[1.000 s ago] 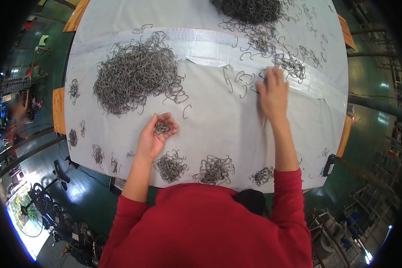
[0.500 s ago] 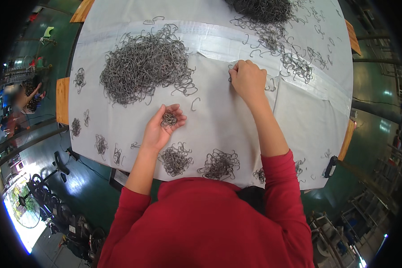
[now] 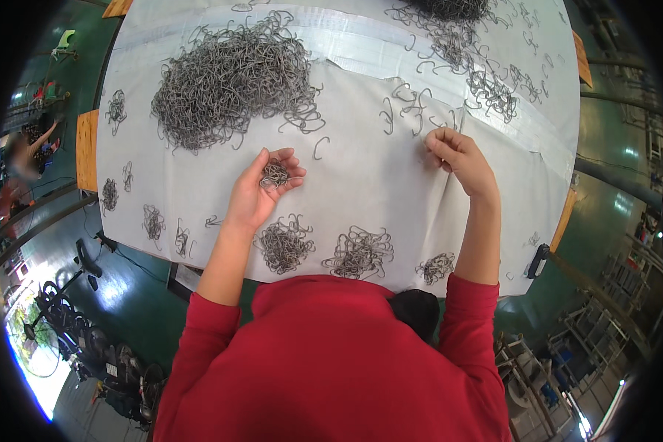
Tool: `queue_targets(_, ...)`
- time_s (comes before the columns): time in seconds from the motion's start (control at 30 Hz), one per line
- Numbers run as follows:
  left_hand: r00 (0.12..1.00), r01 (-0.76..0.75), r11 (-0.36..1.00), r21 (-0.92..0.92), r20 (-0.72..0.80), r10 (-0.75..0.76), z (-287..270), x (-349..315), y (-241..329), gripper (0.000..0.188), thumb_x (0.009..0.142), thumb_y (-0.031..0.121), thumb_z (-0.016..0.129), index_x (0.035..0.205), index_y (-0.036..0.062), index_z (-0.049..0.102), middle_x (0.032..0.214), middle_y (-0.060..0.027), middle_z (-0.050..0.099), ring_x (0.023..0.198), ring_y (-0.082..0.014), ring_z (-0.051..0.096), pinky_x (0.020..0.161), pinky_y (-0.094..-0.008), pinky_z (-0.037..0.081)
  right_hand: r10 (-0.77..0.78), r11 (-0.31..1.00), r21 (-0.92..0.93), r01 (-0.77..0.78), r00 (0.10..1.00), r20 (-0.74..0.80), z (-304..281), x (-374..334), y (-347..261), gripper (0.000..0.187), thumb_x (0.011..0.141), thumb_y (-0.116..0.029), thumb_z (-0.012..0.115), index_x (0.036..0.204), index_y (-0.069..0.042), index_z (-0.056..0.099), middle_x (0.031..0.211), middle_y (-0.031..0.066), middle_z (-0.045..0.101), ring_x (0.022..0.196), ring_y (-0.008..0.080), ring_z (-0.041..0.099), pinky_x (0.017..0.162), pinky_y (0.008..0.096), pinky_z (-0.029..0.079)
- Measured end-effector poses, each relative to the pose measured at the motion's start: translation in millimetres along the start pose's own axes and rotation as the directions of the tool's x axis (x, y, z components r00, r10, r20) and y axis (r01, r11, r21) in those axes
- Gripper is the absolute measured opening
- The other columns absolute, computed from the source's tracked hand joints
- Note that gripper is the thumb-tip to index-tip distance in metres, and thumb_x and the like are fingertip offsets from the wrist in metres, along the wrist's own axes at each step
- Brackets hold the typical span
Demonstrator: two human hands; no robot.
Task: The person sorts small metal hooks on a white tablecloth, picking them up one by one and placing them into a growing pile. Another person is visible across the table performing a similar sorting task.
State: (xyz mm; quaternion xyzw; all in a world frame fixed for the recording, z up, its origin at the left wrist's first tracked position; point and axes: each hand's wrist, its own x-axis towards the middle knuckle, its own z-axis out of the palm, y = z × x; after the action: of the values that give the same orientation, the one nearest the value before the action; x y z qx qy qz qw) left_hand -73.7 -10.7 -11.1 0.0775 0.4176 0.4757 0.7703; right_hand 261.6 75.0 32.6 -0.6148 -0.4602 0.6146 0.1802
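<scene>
Head view: clump of wire hooks (image 3: pixel 275 174) sat in the left hand (image 3: pixel 253 194), over the near half of the pale-covered desk (image 3: pixel 368 177). Palm up, fingers half-curled round it, gap left between thumb and fingertips; cupping like that probably kept the tangle from spilling. Right hand (image 3: pixel 465 160) at about 3 o'clock from the left, thumb and index finger drawn together; couldn't make out whether a hook was pinched there. Loose hooks (image 3: pixel 418 110) at 10 to 11 o'clock from the right hand, spread thin, so likely little snagging. Large pile (image 3: pixel 232 81) at 12 o'clock from the left hand, heaped and interlocked. Near edge: one small pile (image 3: pixel 284 245) at 5 o'clock from the left hand, a second pile (image 3: pixel 359 254) and a smaller third pile (image 3: pixel 436 268) both around 4 o'clock, gaps between them presumably so they wouldn't mix. Scattered hooks (image 3: pixel 491 96) at 1 o'clock from the right hand; far heap (image 3: pixel 453 7) at 12, cropped. Black object (image 3: pixel 539 261) at 5 o'clock, by the desk edge, seemingly out of the way.
</scene>
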Motion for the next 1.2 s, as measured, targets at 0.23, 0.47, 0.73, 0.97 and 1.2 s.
queue_targets(0.23,0.999,0.010,0.999,-0.043,0.034,-0.009,-3.3,2.6,-0.4,0.041,0.098,0.029,0.036,0.111,-0.0059,0.053,0.096,-0.0134,0.061,0.093,-0.0275,0.061,0.082,-0.0370,0.052,-0.403,0.763,-0.638,0.102,0.846,-0.348,14.7,11.8,12.6,0.028,0.087,-0.012,0.053,0.114,-0.014,0.060,0.087,0.0082,0.056,0.075,0.0231,0.057,0.069,0.0334,0.046)
queue_targets(0.47,1.000,0.006,0.999,-0.046,0.006,-0.005,-2.6,0.2,0.4,0.040,0.098,0.028,0.036,0.110,-0.0054,0.053,0.096,-0.0138,0.061,0.093,-0.0279,0.061,0.082,-0.0371,0.052,-0.393,0.802,-0.582,0.138,0.855,-0.339,22.9,4.5,-0.3,0.019,0.081,-0.018,0.061,0.099,-0.012,0.065,0.087,0.0103,0.058,0.076,0.0281,0.059,0.070,0.0369,0.047)
queue_targets(0.73,0.999,0.022,0.999,-0.038,0.024,-0.021,-3.2,3.3,0.3,0.041,0.098,0.028,0.035,0.111,-0.0056,0.053,0.096,-0.0144,0.061,0.094,-0.0277,0.061,0.083,-0.0371,0.052,-0.311,0.576,-0.816,0.045,0.936,-0.168,44.3,-30.0,22.0,0.014,0.078,-0.018,0.063,0.077,-0.004,0.060,0.083,0.0116,0.059,0.069,0.0316,0.058,0.064,0.0400,0.047)
queue_targets(0.97,1.000,0.020,1.000,-0.017,0.004,-0.020,-2.1,1.4,0.8,0.040,0.098,0.028,0.035,0.111,-0.0058,0.053,0.096,-0.0143,0.061,0.092,-0.0269,0.061,0.082,-0.0366,0.052,0.093,0.793,-0.606,-0.056,0.995,0.030,-12.9,-138.3,61.5,0.016,0.078,-0.017,0.063,0.079,-0.001,0.059,0.078,0.0135,0.058,0.069,0.0323,0.056,0.064,0.0379,0.044)
queue_targets(1.2,1.000,0.013,1.000,-0.014,-0.016,-0.013,-3.6,2.2,1.7,0.040,0.098,0.027,0.035,0.111,-0.0056,0.053,0.095,-0.0137,0.061,0.092,-0.0264,0.061,0.082,-0.0362,0.052,-0.285,0.823,-0.555,0.117,0.931,-0.227,19.8,-100.8,27.6,0.020,0.080,-0.017,0.063,0.093,-0.003,0.062,0.091,0.0136,0.059,0.082,0.0290,0.059,0.071,0.0364,0.046)
